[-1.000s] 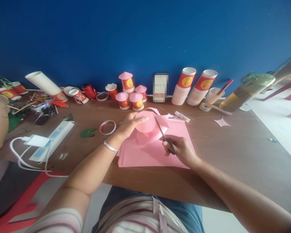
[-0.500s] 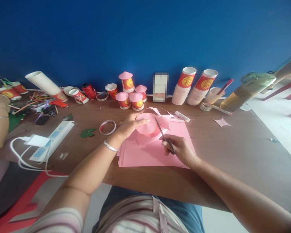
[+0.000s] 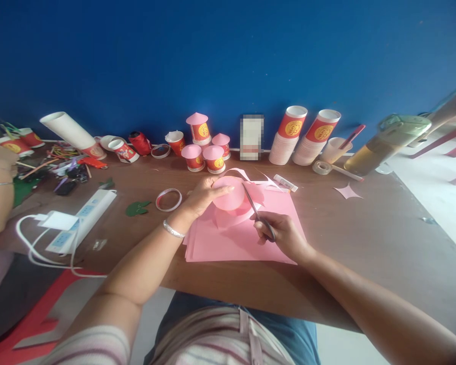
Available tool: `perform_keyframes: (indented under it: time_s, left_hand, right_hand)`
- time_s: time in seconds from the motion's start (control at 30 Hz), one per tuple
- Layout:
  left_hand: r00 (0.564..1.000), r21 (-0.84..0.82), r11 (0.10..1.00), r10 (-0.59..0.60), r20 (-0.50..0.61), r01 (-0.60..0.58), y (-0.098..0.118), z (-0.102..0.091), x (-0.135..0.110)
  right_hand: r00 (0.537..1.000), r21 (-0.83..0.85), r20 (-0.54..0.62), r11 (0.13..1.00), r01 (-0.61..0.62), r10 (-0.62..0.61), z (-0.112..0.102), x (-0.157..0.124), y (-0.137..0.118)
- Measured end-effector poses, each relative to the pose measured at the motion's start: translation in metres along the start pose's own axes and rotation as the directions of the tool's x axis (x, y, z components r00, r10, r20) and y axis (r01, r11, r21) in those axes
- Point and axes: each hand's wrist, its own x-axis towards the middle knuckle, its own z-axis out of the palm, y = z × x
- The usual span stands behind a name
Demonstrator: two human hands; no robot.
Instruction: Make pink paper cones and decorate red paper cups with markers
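While your left hand [image 3: 205, 196] pinches the round, pink paper disc [image 3: 227, 196] at its left side, thumb across its face, your right hand [image 3: 285, 234] grips the dark-handled metal scissors [image 3: 254, 204] to the disc's near right. Their long axis slants from near right to far left, putting the tips by the disc's right edge. Your left hand is nearer the disc; how wide the blades stand, you cannot tell.

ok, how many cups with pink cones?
4, clustered: rear cup, right cup, front-left cup, front-right cup. More may be hidden behind them.
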Motion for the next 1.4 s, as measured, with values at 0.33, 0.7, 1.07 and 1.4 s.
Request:
perform_keyframes:
  time_s: [0.33,0.7,1.07,1.4]
  left_hand:
    - [1.000,-0.015,1.000,0.012,-0.022,-0.013,0.0032,0.0036,-0.0003]
    - [1.000,-0.001,1.000,0.014,-0.006,-0.014,0.0011,0.0012,-0.0008]
    - [1.000,0.045,0.999,0.004,0.027,-0.005,0.0005,-0.0005,-0.0012]
    - [0.999,0.041,0.998,-0.046,0.029,0.045,-0.0032,-0.0031,0.0007]
  right_hand:
    - [0.998,0.071,0.002,0.996,-0.055,0.055,-0.0001,0.0018,-0.0008]
    - [0.996,0.147,0.002,0.985,-0.088,0.089,0.0016,0.0030,-0.0021]
    - [0.997,0.175,0.015,0.982,-0.077,0.076,0.0014,0.0049,0.0018]
    - [0.995,0.151,0.010,0.984,-0.097,0.096,0.0006,0.0049,0.0008]
